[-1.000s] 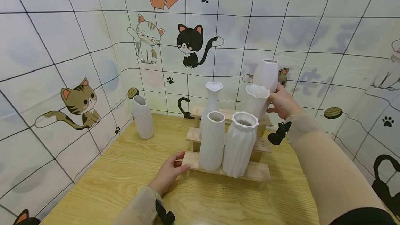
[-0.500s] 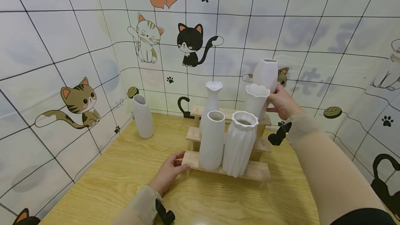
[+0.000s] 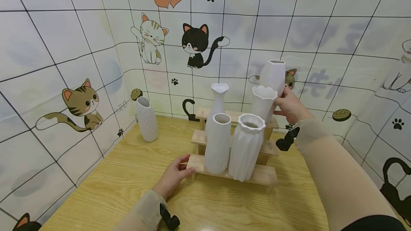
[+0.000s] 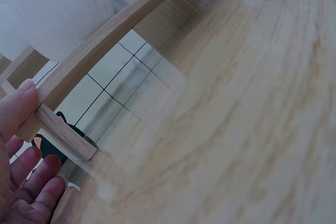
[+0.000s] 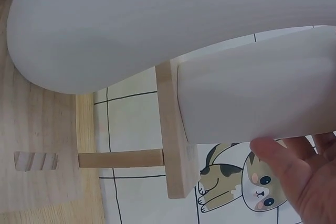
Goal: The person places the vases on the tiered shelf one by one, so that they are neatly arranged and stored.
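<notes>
A three-tier wooden display stand (image 3: pixel 264 176) stands on the table with several white vases on its steps. At the left end of its lowest step, my left hand (image 3: pixel 172 178) grips the board, thumb on the wood and the other fingers lower down. My right hand (image 3: pixel 291 106) holds a white vase (image 3: pixel 272 76) with a narrow mouth on the top step; in the right wrist view its base meets the board (image 5: pixel 176 177) and my thumb lies along its side. Before it are a scalloped-rim vase (image 3: pixel 264 103), a ribbed vase (image 3: pixel 247 149), a cylindrical vase (image 3: pixel 218 145) and a slim-necked vase (image 3: pixel 219 99).
Apart from the stand, another white textured vase (image 3: pixel 147 122) stands at the table's back left. Behind and at the sides rise walls covered with cat-print tile-pattern sheeting (image 3: pixel 240 31). The wood-grain table (image 3: pixel 122 188) runs in front of the stand.
</notes>
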`<state>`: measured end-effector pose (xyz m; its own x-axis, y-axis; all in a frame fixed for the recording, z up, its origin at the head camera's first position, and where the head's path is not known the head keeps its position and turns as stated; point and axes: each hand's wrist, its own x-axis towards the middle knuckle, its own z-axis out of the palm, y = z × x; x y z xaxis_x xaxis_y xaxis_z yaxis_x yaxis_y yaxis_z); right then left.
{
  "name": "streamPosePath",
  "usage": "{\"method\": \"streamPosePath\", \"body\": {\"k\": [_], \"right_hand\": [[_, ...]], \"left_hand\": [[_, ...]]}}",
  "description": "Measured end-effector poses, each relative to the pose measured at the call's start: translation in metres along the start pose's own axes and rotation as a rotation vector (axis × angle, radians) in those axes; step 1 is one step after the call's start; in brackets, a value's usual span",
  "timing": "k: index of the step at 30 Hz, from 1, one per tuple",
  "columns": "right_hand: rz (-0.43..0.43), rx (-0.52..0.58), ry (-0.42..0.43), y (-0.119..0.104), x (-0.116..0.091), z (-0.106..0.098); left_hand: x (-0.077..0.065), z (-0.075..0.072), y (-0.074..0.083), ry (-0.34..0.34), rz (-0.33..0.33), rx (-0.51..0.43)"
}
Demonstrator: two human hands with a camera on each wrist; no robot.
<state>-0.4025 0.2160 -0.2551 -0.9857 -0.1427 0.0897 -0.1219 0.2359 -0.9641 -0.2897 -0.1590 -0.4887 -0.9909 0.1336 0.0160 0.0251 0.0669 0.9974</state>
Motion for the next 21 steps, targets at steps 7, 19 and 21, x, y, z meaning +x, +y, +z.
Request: {"method": "streamPosePath", "body": {"k": [7, 19, 21], "right_hand": [[-0.029, -0.014, 0.003, 0.003, 0.001, -0.002], [-0.043, -0.006, -0.015, 0.009, -0.004, -0.003], [-0.052, 0.0, -0.032, 0.011, -0.006, -0.005]], "left_hand": [[0.0, 0.002, -0.003, 0.011, 0.014, 0.004], [0.003, 0.001, -0.007, 0.004, 0.016, 0.001], [0.003, 0.001, -0.007, 0.005, 0.01, 0.002]]}}
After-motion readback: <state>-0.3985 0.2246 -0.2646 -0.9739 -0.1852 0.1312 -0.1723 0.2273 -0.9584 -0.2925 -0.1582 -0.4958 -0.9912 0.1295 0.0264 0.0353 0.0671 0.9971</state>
